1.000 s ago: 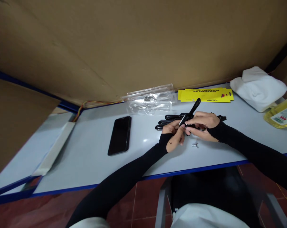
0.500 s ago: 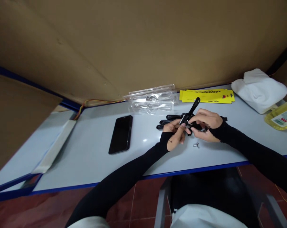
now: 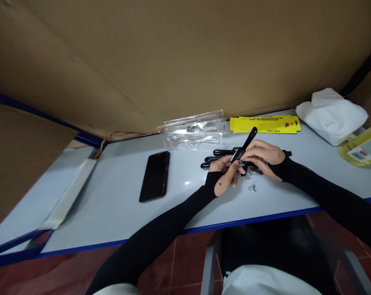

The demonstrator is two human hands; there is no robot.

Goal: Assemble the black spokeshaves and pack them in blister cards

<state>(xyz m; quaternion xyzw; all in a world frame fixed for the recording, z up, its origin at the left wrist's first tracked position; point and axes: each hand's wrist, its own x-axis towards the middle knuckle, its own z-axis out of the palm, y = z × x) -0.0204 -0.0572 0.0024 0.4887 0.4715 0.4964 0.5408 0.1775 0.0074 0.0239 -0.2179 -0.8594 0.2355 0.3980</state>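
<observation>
A black spokeshave (image 3: 249, 140) is in my left hand (image 3: 225, 174), tilted with one handle pointing up and away. My left thumb and fingers close round its middle, beside a pale metal blade edge. My right hand (image 3: 262, 155) pinches a small silver part (image 3: 240, 161) against the tool's middle; the fingertips hide most of it. More black spokeshaves (image 3: 220, 152) lie behind and under my hands, only their handle ends showing clearly. On the table in front of my right hand lies a silver wing screw (image 3: 252, 188). Small metal bits (image 3: 252, 172) show just under that hand.
Clear plastic blister packs (image 3: 194, 133) and yellow printed cards (image 3: 265, 124) lie along the back wall. A black phone (image 3: 154, 176) is to the left. At the right are a white cloth bundle (image 3: 331, 116) and a bottle of yellow liquid (image 3: 362, 149). The table (image 3: 111, 205) has a blue front edge.
My right fingers have drawn together into a pinch at the tool's middle, and the hand has lifted slightly, uncovering small metal bits beneath. My left hand keeps its hold.
</observation>
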